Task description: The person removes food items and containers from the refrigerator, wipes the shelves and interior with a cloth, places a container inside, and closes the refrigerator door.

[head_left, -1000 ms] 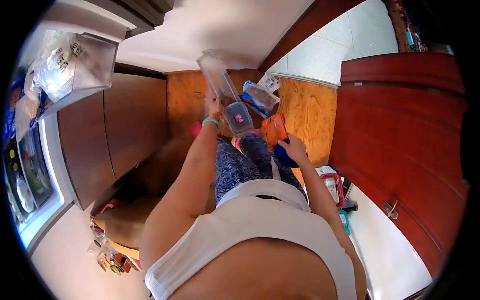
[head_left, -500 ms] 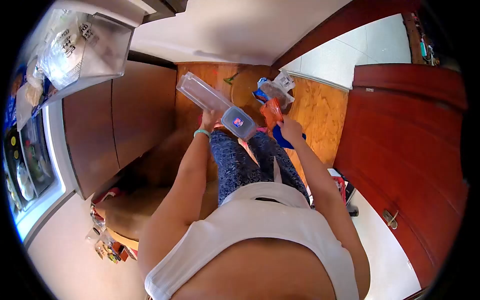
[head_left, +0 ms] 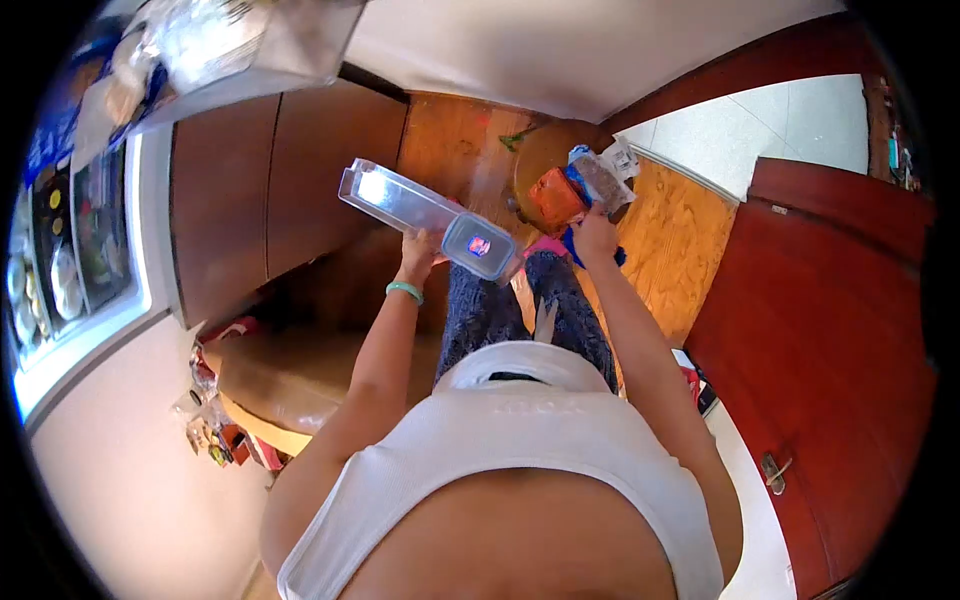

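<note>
My left hand, with a pale green bangle at the wrist, holds a long clear plastic container. The container's near end has a grey-blue rim and a small colourful sticker, in front of my legs. My right hand is closed on an orange packet. The packet is over a round brown stool, beside a blue and clear bag with brownish contents. Something dark blue shows beside my right hand.
At the left stands an open, lit fridge with a clear drawer of bagged items, beside brown cabinet doors. A covered brown surface lies at lower left. A red door stands at the right.
The clear container has been lifted and turned, its far end swinging left. My right hand has moved the orange packet forward beside the blue bag. The view has turned left.
</note>
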The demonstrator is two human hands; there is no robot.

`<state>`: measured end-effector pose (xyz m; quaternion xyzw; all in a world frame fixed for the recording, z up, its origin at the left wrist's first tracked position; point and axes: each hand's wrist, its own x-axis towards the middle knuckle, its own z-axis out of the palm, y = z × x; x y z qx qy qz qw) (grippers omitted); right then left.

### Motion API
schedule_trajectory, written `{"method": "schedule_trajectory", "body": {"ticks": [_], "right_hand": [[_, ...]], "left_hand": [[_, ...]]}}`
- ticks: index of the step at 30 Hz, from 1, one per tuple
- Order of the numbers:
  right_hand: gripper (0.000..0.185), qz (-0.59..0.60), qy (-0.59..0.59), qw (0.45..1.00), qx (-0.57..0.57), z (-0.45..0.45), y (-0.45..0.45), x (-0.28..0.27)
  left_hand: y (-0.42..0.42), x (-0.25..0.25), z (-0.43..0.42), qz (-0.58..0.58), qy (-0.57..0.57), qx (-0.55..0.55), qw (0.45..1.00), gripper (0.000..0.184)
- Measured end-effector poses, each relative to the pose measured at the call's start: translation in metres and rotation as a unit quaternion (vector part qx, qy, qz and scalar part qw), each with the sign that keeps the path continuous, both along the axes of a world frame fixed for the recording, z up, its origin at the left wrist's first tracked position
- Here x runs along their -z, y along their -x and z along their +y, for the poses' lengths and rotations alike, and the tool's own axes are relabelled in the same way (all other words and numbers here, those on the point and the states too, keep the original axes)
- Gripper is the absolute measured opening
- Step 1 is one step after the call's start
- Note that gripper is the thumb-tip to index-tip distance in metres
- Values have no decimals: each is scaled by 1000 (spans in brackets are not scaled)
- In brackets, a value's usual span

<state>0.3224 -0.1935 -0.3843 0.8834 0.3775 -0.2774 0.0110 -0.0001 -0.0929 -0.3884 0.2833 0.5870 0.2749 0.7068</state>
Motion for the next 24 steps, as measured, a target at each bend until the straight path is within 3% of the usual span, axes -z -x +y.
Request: {"method": "schedule_trajectory", "body": {"ticks": [2, 4, 7, 8, 10, 11, 14, 15, 17, 21, 24], "right_hand": [[49, 25, -17, 998, -46, -17, -8, -25], [55, 46, -40, 994, -86, -28, -10, -53], [85, 277, -65, 941, -181, -38, -4, -80], [85, 270, -72, 943, -180, -38, 1, -73], [86, 527, -121, 841, -35, -35, 14, -60], [85, 615, -132, 776, 42, -29, 22, -83], [81, 621, -209, 747, 111, -23, 31, -81], [81, 621, -216, 746, 107, -20, 30, -88], [81, 673, -199, 708, 80, -18, 26, -106], [74, 689, -177, 697, 87, -7, 33, -111], [67, 701, -275, 657, 38, -2, 42, -115]], "left_hand": [[-3, -15, 0, 52, 31, 20, 998, 32], [-11, -38, 1, 23, 19, 30, 999, 33], [-27, -76, 7, 25, 65, 20, 997, 35], [-32, -82, 10, 20, 58, 24, 998, 35], [-41, -90, 14, -22, 70, 14, 997, 36], [-41, -94, 13, -36, 58, 15, 998, 38], [-52, -143, 18, -15, -16, 99, 995, 38], [-54, -141, 21, -6, -8, 48, 999, 38], [-52, -153, 25, -5, -12, 47, 999, 38], [-50, -179, 33, 27, -32, 59, 997, 37], [-39, -188, 32, 7, -47, 58, 997, 47]]}}
